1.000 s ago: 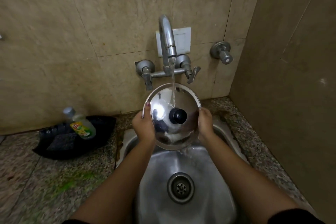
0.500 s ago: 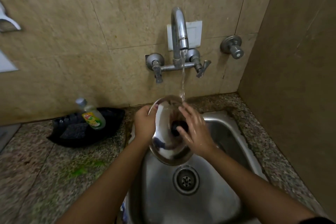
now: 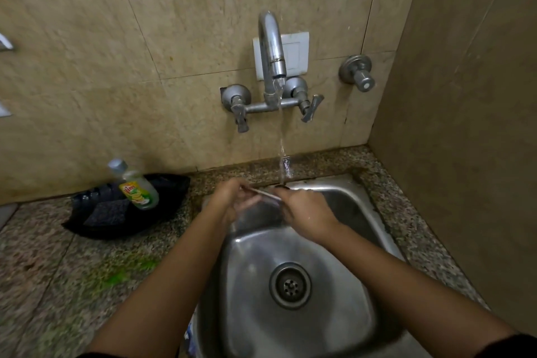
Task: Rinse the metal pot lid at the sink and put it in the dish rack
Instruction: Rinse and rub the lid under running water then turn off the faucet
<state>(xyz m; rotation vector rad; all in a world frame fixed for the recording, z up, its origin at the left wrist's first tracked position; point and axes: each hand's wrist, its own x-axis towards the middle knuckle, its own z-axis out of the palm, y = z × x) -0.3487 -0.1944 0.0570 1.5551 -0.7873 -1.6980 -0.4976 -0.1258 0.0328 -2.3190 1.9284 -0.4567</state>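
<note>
Holding the metal pot lid [image 3: 266, 194] edge-on between both hands, the person keeps it over the back of the sink [image 3: 343, 203] — only its thin rim shows. The left hand [image 3: 232, 197] is closed on the lid's left side; the right hand [image 3: 305, 212] is closed on its right side. Water from the tap [image 3: 271, 46] above the hands lands just beyond the right hand. Left of the left hand, on the surface [image 3: 43, 270], a soap bottle [image 3: 135, 186] lies in a black tray [image 3: 171, 189].
</note>
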